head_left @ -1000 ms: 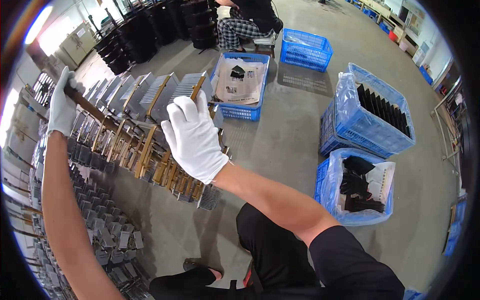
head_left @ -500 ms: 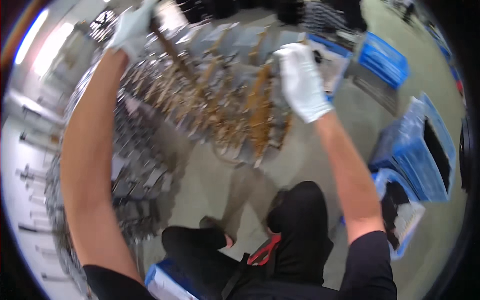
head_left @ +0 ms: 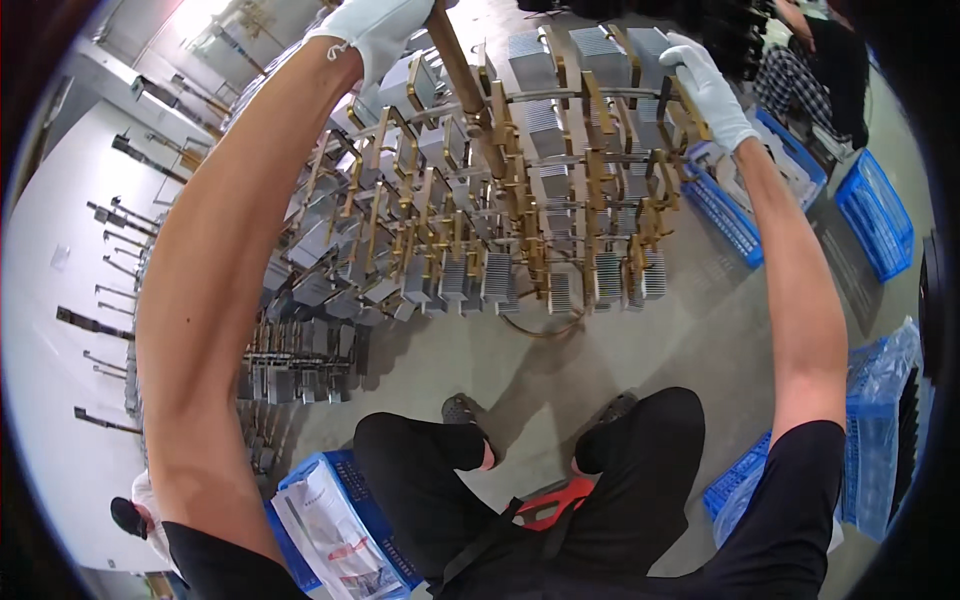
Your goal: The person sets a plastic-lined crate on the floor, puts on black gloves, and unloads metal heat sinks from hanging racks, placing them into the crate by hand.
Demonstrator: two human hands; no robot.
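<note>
A tiered rack of brass-coloured hooked bars (head_left: 590, 165) stands before me, hung with many grey finned metal blocks (head_left: 540, 62). My left hand (head_left: 375, 38), in a white glove, is closed at the upper end of the rack's brown pole (head_left: 457, 65); the picture's top edge cuts off its fingertips. At the rack's upper right, my right hand (head_left: 708, 88), also white-gloved, has its fingers curled at the edge of a finned metal block (head_left: 648, 48). That block is still among the hooks, and the fingers partly cover the contact.
Blue crates stand right of the rack, one holding pale sheets (head_left: 740, 242) and another farther right (head_left: 872, 220). A plastic-draped crate (head_left: 880, 430) is lower right. A paper-topped blue crate (head_left: 345, 530) sits by my left leg. Another person (head_left: 815, 75) is at far right.
The view has swung left and steadied, so the rack appears farther right. Both hands sit higher and farther right in the picture. My left hand stays at the pole; my right remains by the rack's right side.
</note>
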